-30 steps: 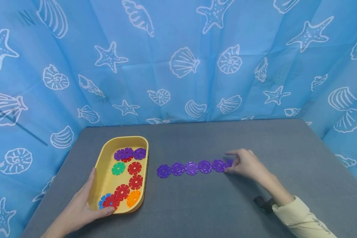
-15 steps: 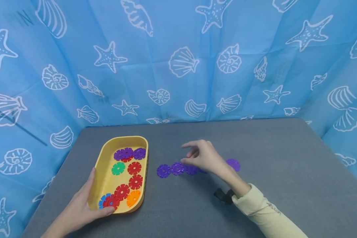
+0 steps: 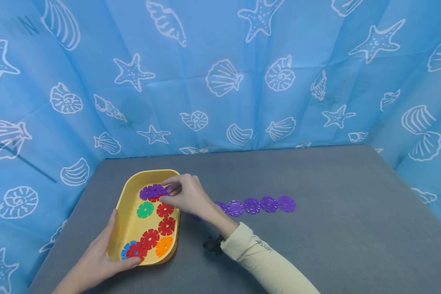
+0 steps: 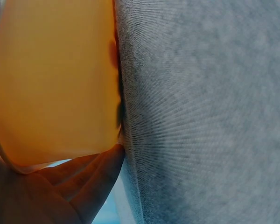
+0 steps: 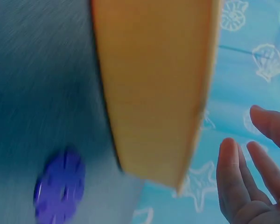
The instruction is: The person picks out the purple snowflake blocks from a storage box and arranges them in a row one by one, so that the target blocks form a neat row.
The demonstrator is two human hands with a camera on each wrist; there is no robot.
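Observation:
A yellow plastic tray (image 3: 128, 222) stands at the left of the table. My left hand (image 3: 95, 257) grips its near left corner, thumb over the rim and fingers along the outer wall. Inside lie snowflake-shaped building discs: purple discs (image 3: 155, 190) at the far end, a green disc (image 3: 145, 209), several red discs (image 3: 166, 226), an orange disc (image 3: 164, 246) and a blue disc partly covered by red. Over the tray's far right side is my right hand (image 3: 191, 198), fingers spread apart near the purple discs with nothing between them. The right wrist view shows the fingers (image 5: 231, 172) beyond the tray wall.
A row of purple discs (image 3: 252, 206) lies across the grey table (image 3: 316, 245), its left end partly hidden by my right forearm. A black device (image 3: 214, 246) sits at the right wrist. Blue seashell-print cloth (image 3: 224, 77) hangs behind the table.
My right hand has let go of the purple disc at the row's right end and moved left, over the row, to above the tray. My left hand keeps its hold on the tray.

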